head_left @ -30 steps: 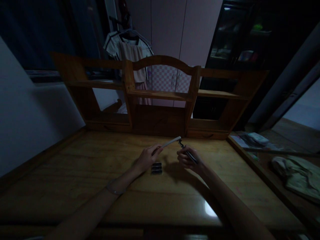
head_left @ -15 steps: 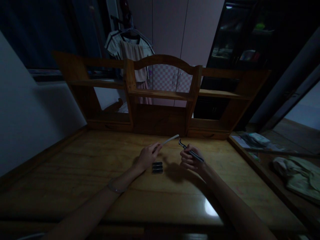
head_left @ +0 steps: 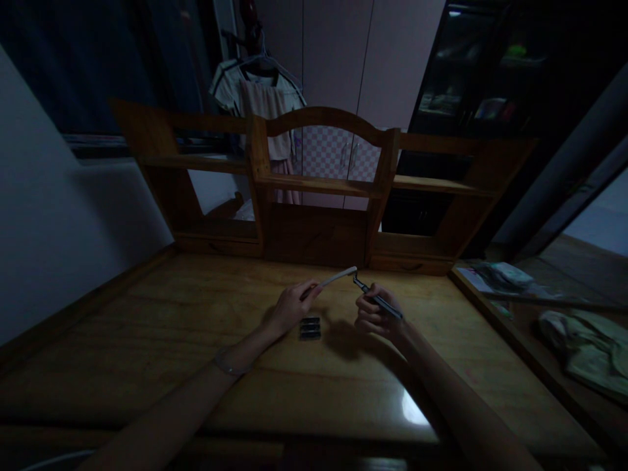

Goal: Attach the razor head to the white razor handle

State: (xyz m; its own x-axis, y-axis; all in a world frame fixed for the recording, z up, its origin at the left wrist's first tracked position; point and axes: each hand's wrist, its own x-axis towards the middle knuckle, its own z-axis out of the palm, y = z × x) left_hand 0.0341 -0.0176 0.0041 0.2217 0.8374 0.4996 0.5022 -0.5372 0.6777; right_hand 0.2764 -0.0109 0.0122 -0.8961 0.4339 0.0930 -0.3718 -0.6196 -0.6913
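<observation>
My left hand [head_left: 290, 305] is closed on a thin, slightly curved whitish stick [head_left: 336, 277], which points up and to the right over the table. In my right hand [head_left: 377, 313], the fingers wrap round a slim pen-like tool [head_left: 386, 306] with a dark and pale handle and a bent, hooked tip. That tip is at the stick's far end; whether they touch I cannot tell. Below my left hand lies a small group of dark cylinders [head_left: 309, 328], side by side on the table, resembling batteries.
The wooden table [head_left: 161, 340] is glossy, with a bright reflection near the front. A wooden shelf unit [head_left: 318, 185] stands along its back edge. To the right, lower down, lie crumpled cloth [head_left: 589, 347] and a plastic bag [head_left: 507, 275]. The room is dim.
The stick's far end has come closer to the tool's hooked tip. Both hands keep their grip, and the view has shifted slightly.
</observation>
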